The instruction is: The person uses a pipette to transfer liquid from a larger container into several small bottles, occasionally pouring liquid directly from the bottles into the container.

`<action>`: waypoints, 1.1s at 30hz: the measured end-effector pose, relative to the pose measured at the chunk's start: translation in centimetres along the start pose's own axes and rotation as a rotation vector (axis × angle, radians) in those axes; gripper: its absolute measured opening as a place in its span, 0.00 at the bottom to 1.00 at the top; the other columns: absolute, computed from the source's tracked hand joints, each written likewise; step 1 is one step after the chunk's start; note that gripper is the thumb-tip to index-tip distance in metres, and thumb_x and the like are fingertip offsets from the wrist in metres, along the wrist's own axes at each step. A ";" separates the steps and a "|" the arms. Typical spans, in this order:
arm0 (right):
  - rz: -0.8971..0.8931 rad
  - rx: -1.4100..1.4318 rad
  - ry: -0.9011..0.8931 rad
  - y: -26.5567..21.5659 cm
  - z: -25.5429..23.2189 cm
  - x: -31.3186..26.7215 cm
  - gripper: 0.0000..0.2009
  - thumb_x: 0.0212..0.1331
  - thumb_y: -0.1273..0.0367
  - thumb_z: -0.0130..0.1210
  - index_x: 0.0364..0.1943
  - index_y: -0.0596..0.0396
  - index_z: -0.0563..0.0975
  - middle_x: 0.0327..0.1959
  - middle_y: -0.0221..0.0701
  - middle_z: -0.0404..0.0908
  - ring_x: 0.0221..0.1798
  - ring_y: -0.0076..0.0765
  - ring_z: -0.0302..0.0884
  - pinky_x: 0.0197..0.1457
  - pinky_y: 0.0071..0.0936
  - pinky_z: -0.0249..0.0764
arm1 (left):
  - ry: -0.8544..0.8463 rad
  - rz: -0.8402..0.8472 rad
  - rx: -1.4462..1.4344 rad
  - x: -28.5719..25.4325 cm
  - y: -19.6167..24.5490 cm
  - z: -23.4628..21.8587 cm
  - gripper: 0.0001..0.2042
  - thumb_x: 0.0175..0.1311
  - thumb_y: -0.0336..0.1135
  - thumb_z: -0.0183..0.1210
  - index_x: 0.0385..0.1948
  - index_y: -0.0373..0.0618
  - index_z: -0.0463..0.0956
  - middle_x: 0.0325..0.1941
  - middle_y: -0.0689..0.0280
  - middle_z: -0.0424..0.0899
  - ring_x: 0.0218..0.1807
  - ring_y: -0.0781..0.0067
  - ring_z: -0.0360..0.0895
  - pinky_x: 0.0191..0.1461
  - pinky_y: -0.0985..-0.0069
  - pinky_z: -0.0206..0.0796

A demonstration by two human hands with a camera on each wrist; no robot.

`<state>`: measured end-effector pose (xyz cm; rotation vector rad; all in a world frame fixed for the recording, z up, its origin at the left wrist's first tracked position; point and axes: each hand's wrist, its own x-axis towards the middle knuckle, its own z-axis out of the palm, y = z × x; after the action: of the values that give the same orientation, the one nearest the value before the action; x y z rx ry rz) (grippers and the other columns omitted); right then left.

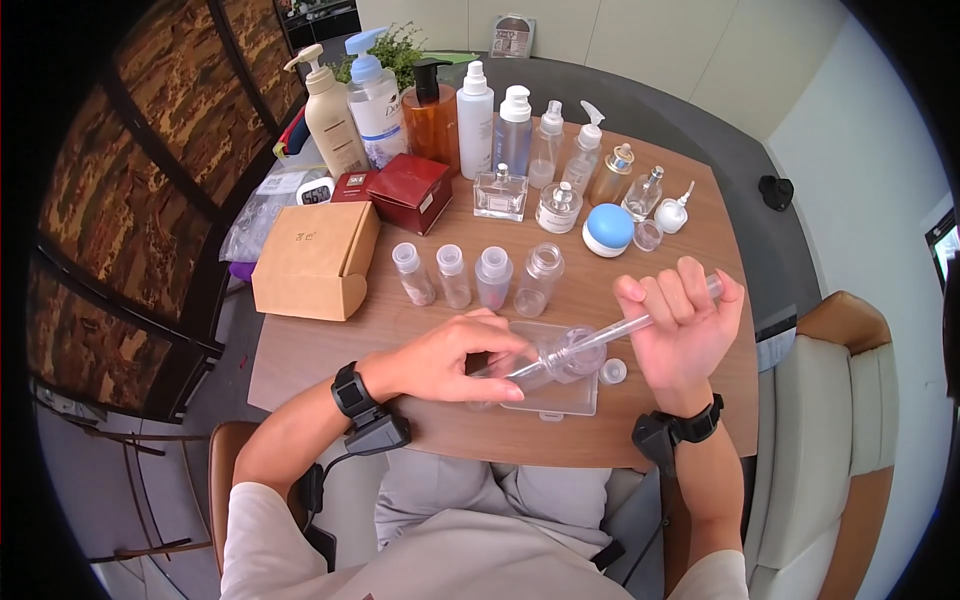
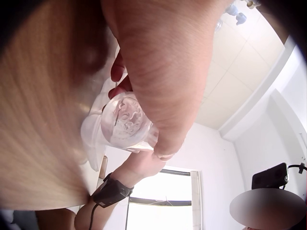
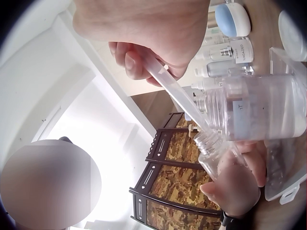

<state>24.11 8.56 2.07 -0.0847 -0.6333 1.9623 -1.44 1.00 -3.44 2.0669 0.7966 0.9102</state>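
Note:
My left hand (image 1: 455, 360) grips a small clear bottle (image 1: 528, 372), tilted with its mouth towards the right. Clear, lumpy contents show through the bottle's base (image 2: 125, 122) in the left wrist view. Curled round the upper end of a long translucent stick (image 1: 635, 325) is my right hand (image 1: 685, 325). The stick slants down to the bottle's mouth (image 3: 204, 139) in the right wrist view; how far its tip goes in, I cannot tell. Right beside the mouth stands a larger clear jar (image 3: 264, 108). A flat clear case (image 1: 550, 403) lies below the hands.
Several small bottles (image 1: 493, 278) stand beyond the hands, with pump bottles (image 1: 378, 110) behind. At the left are a cardboard box (image 1: 312, 262) and a dark red box (image 1: 410, 192). A blue-lidded jar (image 1: 608, 230) stands back right; a small cap (image 1: 613, 372) lies beside the case.

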 end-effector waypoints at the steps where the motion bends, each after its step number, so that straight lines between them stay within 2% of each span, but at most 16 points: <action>1: 0.000 0.000 0.000 0.0 0.0 0.0 0.22 0.63 0.51 0.41 0.15 0.42 0.53 0.12 0.19 0.45 0.19 0.23 0.39 0.43 0.30 0.55 | 0.000 0.002 0.005 0.0 0.0 0.0 0.19 0.57 0.43 0.70 0.46 0.43 0.82 0.24 0.70 0.75 0.31 0.71 0.69 0.44 0.72 0.61; 33: 0.008 -0.061 -0.045 0.0 -0.2 0.0 0.21 0.62 0.51 0.38 0.15 0.42 0.53 0.11 0.19 0.46 0.19 0.23 0.39 0.41 0.30 0.54 | -0.008 -0.012 0.000 0.0 0.0 0.0 0.19 0.57 0.43 0.69 0.46 0.43 0.82 0.24 0.70 0.75 0.31 0.72 0.69 0.43 0.73 0.61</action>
<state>24.17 8.62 1.89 -0.0813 -0.7235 1.9576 -1.50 1.02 -3.47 2.0625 0.8038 0.8944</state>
